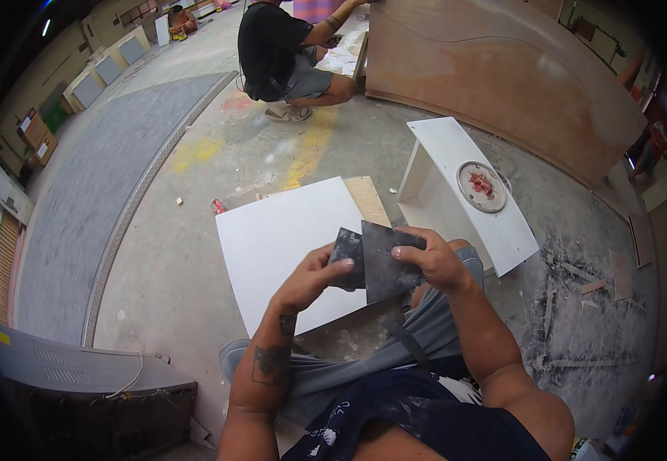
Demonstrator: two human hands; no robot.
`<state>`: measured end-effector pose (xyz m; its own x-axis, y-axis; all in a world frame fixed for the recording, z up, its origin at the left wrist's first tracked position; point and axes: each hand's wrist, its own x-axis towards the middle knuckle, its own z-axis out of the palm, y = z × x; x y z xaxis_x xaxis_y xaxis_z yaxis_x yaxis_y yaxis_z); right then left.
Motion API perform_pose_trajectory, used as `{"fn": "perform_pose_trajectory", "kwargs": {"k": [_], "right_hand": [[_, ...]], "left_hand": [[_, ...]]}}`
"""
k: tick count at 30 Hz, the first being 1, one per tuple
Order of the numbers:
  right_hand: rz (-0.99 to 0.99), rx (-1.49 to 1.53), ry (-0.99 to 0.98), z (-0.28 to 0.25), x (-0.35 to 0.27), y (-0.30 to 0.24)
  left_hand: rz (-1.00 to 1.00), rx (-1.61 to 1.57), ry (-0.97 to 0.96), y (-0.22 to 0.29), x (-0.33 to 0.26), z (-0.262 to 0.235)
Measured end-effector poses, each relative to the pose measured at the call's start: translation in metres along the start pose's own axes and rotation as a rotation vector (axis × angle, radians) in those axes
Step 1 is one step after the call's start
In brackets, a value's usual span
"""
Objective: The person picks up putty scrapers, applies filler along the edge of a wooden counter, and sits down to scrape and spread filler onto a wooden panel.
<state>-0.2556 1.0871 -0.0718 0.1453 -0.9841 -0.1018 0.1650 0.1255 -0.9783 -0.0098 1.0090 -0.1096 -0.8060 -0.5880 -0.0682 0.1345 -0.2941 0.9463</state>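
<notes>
Both of my hands hold dark grey sheets of sandpaper above a white board [283,238] that lies on the floor in front of me. My left hand [314,278] pinches a smaller dark sheet [346,247] at its lower edge. My right hand [432,257] grips a larger dark sheet [383,265] from the right side, thumb on top. The two sheets overlap slightly in the middle. I am squatting, with grey shorts and my knees below the hands.
A white box-shaped piece [464,192] stands to the right with a round lid of reddish paste [482,187] on top. A large brown plywood panel [502,69] lies beyond. A crouching person [279,58] works at the back. Wood scraps [591,286] and dust lie at right.
</notes>
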Motion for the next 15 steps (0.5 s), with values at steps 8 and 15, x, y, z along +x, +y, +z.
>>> {"fn": "perform_pose_trajectory", "kwargs": {"k": [8,15], "right_hand": [[-0.106,-0.339,0.226,0.019,0.018,0.01],[-0.13,-0.432,0.326,0.042,0.022,0.011]], "left_hand": [[0.156,0.109,0.244,-0.024,0.011,0.011],[0.147,0.169,0.305,-0.03,0.014,0.009]]}}
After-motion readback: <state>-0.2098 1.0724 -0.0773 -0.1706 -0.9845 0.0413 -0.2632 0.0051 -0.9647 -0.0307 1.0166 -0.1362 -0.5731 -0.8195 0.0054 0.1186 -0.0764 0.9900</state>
